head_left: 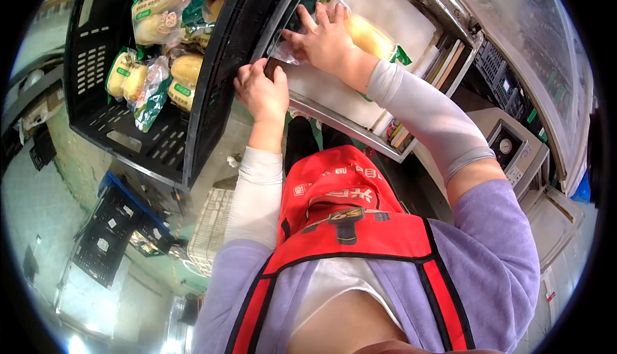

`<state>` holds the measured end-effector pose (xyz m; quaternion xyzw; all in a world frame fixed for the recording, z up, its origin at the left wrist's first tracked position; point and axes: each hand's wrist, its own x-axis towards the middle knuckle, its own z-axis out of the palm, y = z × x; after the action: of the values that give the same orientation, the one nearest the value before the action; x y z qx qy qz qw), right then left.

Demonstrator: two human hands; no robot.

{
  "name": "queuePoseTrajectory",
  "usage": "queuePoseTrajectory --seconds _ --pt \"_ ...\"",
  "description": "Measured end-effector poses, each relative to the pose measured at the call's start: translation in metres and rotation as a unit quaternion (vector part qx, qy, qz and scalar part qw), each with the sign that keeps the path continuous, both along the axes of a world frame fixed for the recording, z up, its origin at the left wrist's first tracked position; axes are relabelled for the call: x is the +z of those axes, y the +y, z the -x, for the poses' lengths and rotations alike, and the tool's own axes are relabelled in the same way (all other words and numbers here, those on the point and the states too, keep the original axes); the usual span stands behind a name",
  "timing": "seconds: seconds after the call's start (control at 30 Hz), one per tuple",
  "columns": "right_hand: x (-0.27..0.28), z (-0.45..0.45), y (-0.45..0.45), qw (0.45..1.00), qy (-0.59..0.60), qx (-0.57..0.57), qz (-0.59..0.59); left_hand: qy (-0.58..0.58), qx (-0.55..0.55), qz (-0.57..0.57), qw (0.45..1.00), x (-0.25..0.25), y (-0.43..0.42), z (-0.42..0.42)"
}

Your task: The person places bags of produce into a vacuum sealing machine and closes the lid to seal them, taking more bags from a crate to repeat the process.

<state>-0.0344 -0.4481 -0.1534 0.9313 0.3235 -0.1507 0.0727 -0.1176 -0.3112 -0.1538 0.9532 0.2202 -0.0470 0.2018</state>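
A clear plastic bag of pale yellow lotus root (369, 36) with green printed corners lies on the white bed of a metal-framed machine (334, 97). My right hand (329, 40) rests on the bag's loose end, fingers spread and pressed flat over the film. Just below it, my left hand (263, 94) is curled at the machine's near left edge, with thumb and fingers around a dark strip (272, 67). Whether bag film is also between those fingers is hidden.
To the left, a black plastic crate (138, 142) holds several bagged lotus roots (157, 23). A clear raised lid (514, 26) stands at right, near a pressure gauge (505, 146). Below are a white crate (209, 225) and dark crates (106, 238).
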Motion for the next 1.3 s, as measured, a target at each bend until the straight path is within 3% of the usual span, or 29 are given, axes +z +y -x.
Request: queuePoseTrajectory --seconds 0.17,0.27,0.33,0.37,0.43,0.57,0.7,0.97,1.1,1.17,1.23,1.3 --pt "-0.01 0.001 -0.001 0.999 -0.028 -0.027 -0.008 -0.011 -0.036 -0.009 0.999 -0.004 0.002 0.001" --pt "-0.012 0.0 -0.008 0.994 -0.051 -0.038 -0.086 0.021 -0.028 0.002 0.999 0.003 -0.002 0.001" --pt "-0.008 -0.003 -0.015 0.975 0.004 -0.08 -0.208 0.026 -0.048 -0.009 0.998 0.0 -0.001 0.002" --pt "-0.007 -0.002 -0.02 0.975 0.005 -0.08 -0.206 0.033 -0.067 -0.02 0.997 -0.002 -0.001 0.004" --pt "-0.001 0.006 -0.032 0.946 -0.091 -0.137 -0.28 0.01 -0.08 -0.027 0.996 -0.002 -0.002 0.007" --pt "0.012 0.026 -0.046 0.936 -0.139 -0.207 -0.25 -0.046 -0.154 -0.015 0.987 -0.002 -0.007 0.004" --pt "0.008 0.031 -0.051 0.942 -0.128 -0.23 -0.207 -0.023 -0.216 -0.042 0.975 -0.001 -0.012 -0.002" --pt "0.008 0.028 -0.054 0.936 -0.071 -0.241 -0.245 -0.01 -0.21 -0.062 0.976 -0.002 -0.007 -0.003" --pt "0.033 0.043 -0.066 0.929 -0.096 -0.228 -0.275 -0.034 -0.177 -0.081 0.98 0.006 0.005 0.011" --pt "0.057 0.061 -0.085 0.897 -0.103 -0.215 -0.371 -0.058 -0.178 -0.039 0.981 0.016 0.012 0.027" --pt "0.098 0.082 -0.1 0.887 -0.064 -0.218 -0.403 -0.039 -0.187 -0.007 0.982 0.029 0.019 0.045" --pt "0.164 0.09 -0.112 0.865 -0.106 -0.179 -0.457 -0.071 -0.203 0.006 0.977 0.059 0.024 0.054"
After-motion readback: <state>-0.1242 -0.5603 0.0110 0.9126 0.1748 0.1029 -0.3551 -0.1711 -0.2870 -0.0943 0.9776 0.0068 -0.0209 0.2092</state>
